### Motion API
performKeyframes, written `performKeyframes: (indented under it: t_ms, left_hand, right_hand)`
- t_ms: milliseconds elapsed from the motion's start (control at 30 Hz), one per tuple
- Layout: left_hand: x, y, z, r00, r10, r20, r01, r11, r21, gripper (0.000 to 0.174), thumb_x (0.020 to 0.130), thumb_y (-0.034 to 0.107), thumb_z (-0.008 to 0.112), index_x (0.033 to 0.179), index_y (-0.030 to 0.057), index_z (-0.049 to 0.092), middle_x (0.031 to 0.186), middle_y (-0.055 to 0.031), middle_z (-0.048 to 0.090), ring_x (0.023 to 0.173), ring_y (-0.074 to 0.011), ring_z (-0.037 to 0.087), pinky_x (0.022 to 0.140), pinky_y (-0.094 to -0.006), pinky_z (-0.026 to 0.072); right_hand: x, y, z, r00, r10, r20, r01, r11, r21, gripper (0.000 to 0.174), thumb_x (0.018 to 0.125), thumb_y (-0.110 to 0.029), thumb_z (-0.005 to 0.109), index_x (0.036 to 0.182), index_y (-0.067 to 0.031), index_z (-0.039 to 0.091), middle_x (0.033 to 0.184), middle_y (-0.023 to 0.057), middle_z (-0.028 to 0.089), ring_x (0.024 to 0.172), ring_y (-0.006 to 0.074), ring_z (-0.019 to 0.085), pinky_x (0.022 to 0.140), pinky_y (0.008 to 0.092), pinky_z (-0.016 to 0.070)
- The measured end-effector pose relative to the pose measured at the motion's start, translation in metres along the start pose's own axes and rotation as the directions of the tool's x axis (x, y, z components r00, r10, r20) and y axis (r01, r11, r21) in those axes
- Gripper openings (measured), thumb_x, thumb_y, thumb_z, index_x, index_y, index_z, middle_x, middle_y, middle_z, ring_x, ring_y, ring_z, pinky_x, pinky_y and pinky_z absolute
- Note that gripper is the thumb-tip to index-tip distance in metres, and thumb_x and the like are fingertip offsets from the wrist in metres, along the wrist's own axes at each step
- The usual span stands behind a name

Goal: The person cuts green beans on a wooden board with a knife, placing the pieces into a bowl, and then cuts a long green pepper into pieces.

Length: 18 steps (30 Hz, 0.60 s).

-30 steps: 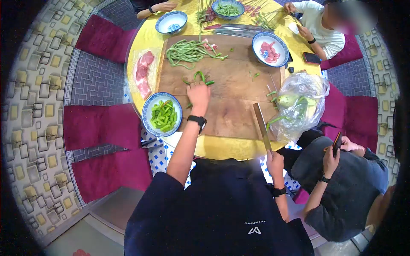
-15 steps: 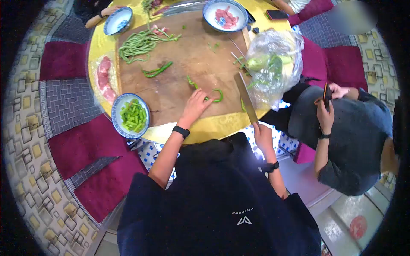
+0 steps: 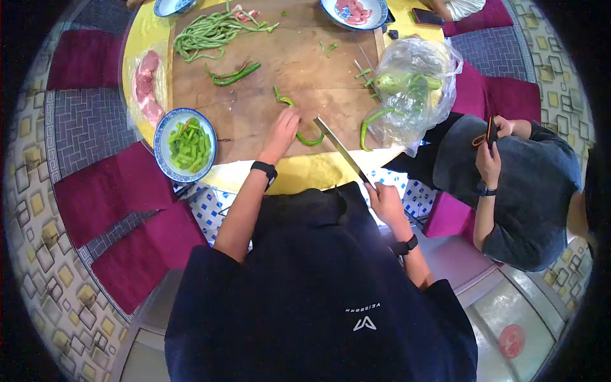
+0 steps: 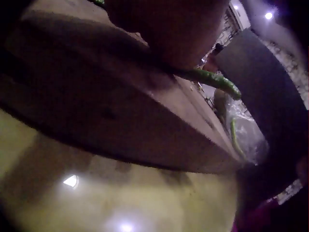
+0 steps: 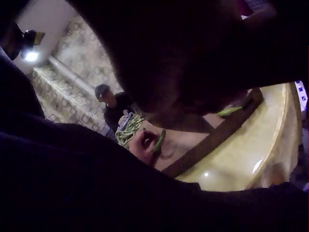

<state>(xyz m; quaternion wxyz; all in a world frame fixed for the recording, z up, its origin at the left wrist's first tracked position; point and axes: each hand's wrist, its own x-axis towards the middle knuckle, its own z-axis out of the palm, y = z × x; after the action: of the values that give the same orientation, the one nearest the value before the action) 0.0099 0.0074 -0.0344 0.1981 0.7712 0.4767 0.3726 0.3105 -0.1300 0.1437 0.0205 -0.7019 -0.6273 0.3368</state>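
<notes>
My left hand point(image 3: 282, 135) pinches a long, curved green pepper point(image 3: 310, 141) low over the front of the wooden cutting board point(image 3: 210, 121). The pepper's tip pokes out past the hand in the left wrist view. My right hand point(image 3: 386, 202) grips the handle of a kitchen knife point(image 3: 344, 149); its blade slants forward and left, its far end close to the pepper. More green peppers point(image 3: 237, 75) lie farther back on the board, and another pepper point(image 3: 364, 134) curves at its right side. A blue-rimmed bowl point(image 3: 159, 148) of cut green pieces stands left of my left hand.
Long green beans point(image 3: 203, 35) heap at the board's back left. Raw meat point(image 3: 146, 86) on plastic wrap lies left of it. On the right are a clear plastic bag point(image 3: 414, 95) of vegetables and a meat bowl point(image 3: 385, 14). A seated person point(image 3: 509, 191) holds a phone.
My left hand has picked a pepper from the group on the board and brought it nearer the front edge. The knife has swung left toward that pepper. The head view has shifted.
</notes>
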Motion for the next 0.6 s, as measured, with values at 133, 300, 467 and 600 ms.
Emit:
performKeyframes:
  t_ms: [133, 300, 467, 600]
  left_hand:
    - [0.004, 0.002, -0.003, 0.997, 0.064, -0.048, -0.059, 0.994, 0.095, 0.022, 0.082, 0.003, 0.071, 0.103, 0.0028, 0.064, 0.112, -0.0141, 0.066, 0.114, -0.0347, 0.061, 0.1, -0.0461, 0.0496]
    - [0.01, 0.002, -0.001, 0.994, 0.091, -0.055, -0.084, 0.989, 0.118, 0.02, 0.079, 0.007, 0.073, 0.097, 0.0047, 0.064, 0.105, -0.0107, 0.067, 0.109, -0.0319, 0.063, 0.097, -0.0461, 0.0502]
    - [0.007, -0.004, 0.001, 0.991, 0.106, -0.083, -0.099, 0.991, 0.09, 0.022, 0.078, 0.008, 0.075, 0.097, 0.0051, 0.064, 0.106, -0.0095, 0.067, 0.11, -0.0298, 0.063, 0.098, -0.0433, 0.051]
    - [0.012, 0.004, -0.003, 0.995, 0.089, -0.04, -0.084, 0.991, 0.108, 0.024, 0.077, 0.008, 0.076, 0.098, 0.0056, 0.065, 0.106, -0.0096, 0.067, 0.111, -0.0299, 0.063, 0.098, -0.0432, 0.0513]
  right_hand:
    - [-0.005, 0.012, 0.007, 0.999, -0.028, 0.045, 0.031, 0.998, -0.059, 0.043, 0.098, -0.03, 0.065, 0.07, 0.0015, 0.064, 0.063, 0.028, 0.059, 0.061, 0.0475, 0.061, 0.059, 0.0538, 0.0491]
    - [-0.007, 0.021, 0.018, 0.999, -0.02, 0.031, 0.024, 0.99, -0.138, 0.043, 0.098, -0.032, 0.065, 0.071, 0.0012, 0.064, 0.064, 0.0282, 0.06, 0.062, 0.0477, 0.063, 0.061, 0.0548, 0.0512]
    - [-0.006, 0.022, 0.02, 1.0, 0.005, -0.007, -0.006, 0.992, -0.127, 0.043, 0.099, -0.033, 0.064, 0.073, 0.0015, 0.064, 0.065, 0.029, 0.061, 0.063, 0.0479, 0.064, 0.062, 0.0554, 0.0523]
    - [0.004, 0.031, 0.023, 1.0, -0.012, 0.028, 0.017, 0.986, -0.165, 0.042, 0.099, -0.032, 0.063, 0.073, 0.0006, 0.066, 0.065, 0.0286, 0.062, 0.063, 0.0478, 0.064, 0.063, 0.0554, 0.0525]
